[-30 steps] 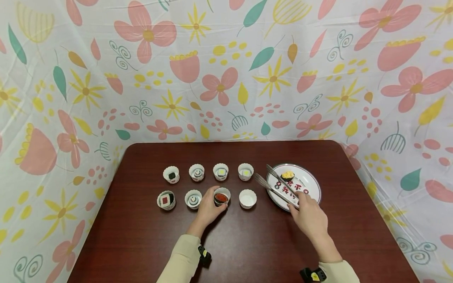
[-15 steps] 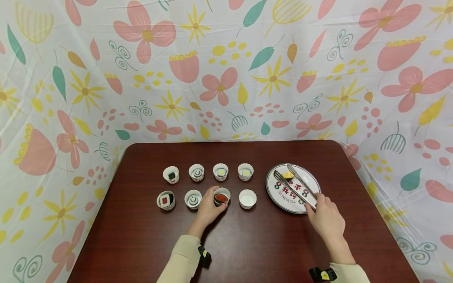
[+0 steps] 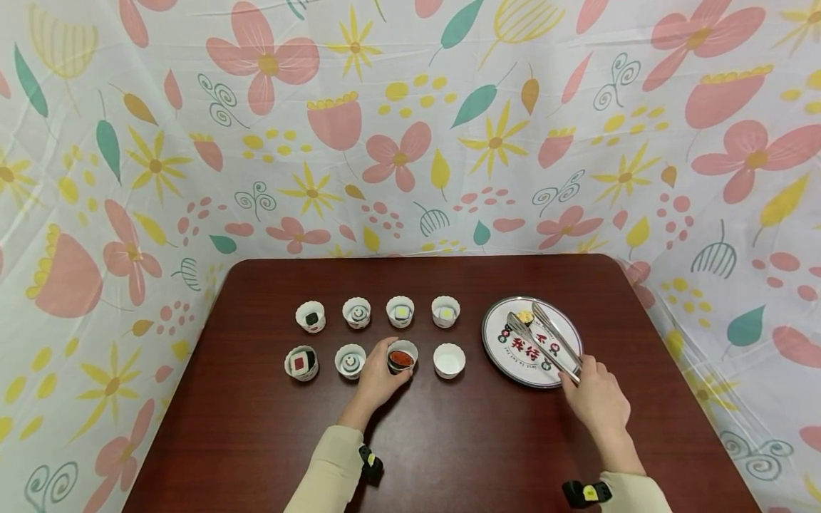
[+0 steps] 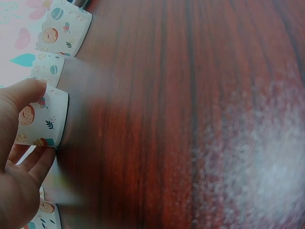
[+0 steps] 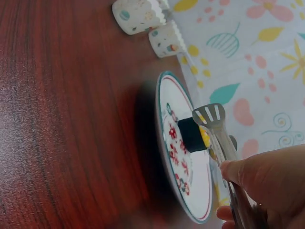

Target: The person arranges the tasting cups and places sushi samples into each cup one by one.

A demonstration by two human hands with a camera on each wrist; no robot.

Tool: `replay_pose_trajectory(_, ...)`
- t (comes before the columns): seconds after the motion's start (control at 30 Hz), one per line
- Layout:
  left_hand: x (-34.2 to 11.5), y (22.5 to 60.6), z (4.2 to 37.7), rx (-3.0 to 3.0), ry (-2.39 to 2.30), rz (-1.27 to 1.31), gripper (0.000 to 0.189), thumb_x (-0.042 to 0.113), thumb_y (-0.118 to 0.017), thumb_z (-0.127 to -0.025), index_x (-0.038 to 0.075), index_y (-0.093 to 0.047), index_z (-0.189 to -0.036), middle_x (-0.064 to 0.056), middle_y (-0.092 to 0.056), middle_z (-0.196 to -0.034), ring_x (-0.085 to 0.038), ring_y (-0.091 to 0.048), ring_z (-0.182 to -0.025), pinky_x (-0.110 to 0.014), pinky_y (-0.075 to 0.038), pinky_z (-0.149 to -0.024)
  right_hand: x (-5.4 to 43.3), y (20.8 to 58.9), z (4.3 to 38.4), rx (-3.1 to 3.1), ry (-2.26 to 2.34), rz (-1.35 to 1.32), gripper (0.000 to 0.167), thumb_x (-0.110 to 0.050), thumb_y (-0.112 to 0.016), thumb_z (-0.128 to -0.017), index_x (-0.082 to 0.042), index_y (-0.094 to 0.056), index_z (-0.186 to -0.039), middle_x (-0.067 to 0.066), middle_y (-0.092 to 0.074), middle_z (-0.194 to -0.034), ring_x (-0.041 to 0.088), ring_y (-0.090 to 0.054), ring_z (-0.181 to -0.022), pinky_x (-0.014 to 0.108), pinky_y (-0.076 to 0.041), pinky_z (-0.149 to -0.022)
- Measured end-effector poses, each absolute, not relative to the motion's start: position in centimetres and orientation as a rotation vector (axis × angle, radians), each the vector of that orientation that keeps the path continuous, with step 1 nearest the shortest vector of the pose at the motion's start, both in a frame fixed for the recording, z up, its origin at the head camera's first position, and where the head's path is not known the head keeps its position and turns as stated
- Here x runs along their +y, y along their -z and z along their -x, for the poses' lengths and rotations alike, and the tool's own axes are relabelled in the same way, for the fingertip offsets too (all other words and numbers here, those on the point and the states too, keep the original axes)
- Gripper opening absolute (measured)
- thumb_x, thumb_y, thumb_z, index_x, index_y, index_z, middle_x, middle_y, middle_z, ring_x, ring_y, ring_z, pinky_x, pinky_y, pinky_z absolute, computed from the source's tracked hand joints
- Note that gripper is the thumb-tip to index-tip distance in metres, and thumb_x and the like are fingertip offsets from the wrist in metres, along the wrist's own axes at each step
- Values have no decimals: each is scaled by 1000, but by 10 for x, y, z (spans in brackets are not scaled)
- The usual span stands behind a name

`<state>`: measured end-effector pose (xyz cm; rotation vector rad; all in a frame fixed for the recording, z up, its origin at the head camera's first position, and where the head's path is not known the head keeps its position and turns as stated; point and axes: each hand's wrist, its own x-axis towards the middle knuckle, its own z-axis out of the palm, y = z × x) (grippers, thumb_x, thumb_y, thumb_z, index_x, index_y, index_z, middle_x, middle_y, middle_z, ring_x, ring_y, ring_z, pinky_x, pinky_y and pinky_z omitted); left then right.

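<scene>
My left hand (image 3: 377, 377) pinches a white paper cup (image 4: 45, 117) printed with doughnuts, thumb on one side and fingers on the other. Inside it lies a red-topped sushi piece (image 3: 401, 360). In my right hand (image 3: 601, 400) is a pair of metal tongs (image 3: 546, 346), reaching over a round white plate (image 3: 500, 360) with red lettering. Its spread arms straddle a yellow-topped sushi piece (image 3: 525, 317) wrapped in black, which sits on the plate. The slotted tip (image 5: 211, 114) shows by the sushi's top in the right wrist view; whether it touches, I cannot tell.
Two rows of white paper cups stand left of the plate. Several hold sushi pieces, such as a red-and-white one (image 3: 299, 365) and a dark one (image 3: 311, 318). One cup (image 3: 449, 361) near the plate holds nothing. A floral cloth (image 3: 398, 128) hangs behind the dark-red table (image 3: 256, 442).
My right hand has moved right with the tongs, from over the plate's left edge to over the yellow-topped sushi piece. My left hand has stayed on its cup.
</scene>
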<state>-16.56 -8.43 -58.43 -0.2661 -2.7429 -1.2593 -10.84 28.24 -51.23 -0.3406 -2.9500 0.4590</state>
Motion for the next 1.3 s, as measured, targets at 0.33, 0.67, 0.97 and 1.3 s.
replay_pose_trajectory(0.33,-85,582,166,-2765,1272,255,70,22,-77,-72,7,-44,-132,-9,-53,-125,-25,-53,-111,-42,-44,-90,283,523,115,-3081,-463,430,55,-30,-60,-86,8,-42,-121,31,-51,-107,47,-52,-92,55,-44,-63)
replay_pose_trajectory(0.67,-84,583,166,-2755,1271,260,70,20,-78,-71,7,-44,-131,-10,-53,-125,-25,-53,-111,-42,-44,-90,282,532,119,-3110,-476,478,54,-31,-58,-87,8,-40,-120,30,-50,-105,47,-52,-91,55,-43,-61)
replay_pose_trajectory(0.97,-84,583,165,-2744,1272,260,70,20,-78,-71,7,-44,-131,-10,-53,-124,-25,-53,-111,-41,-44,-91,282,530,119,-3093,-466,437,47,-28,-58,-87,3,-42,-118,27,-52,-97,45,-54,-82,50,-41,-51)
replay_pose_trajectory(1.3,-85,585,165,-2744,1289,272,73,20,-78,-70,8,-42,-133,-10,-51,-128,-25,-51,-114,-42,-43,-92,284,533,117,-3074,-468,432,43,-27,-59,-87,1,-43,-116,25,-53,-95,44,-54,-81,50,-41,-50)
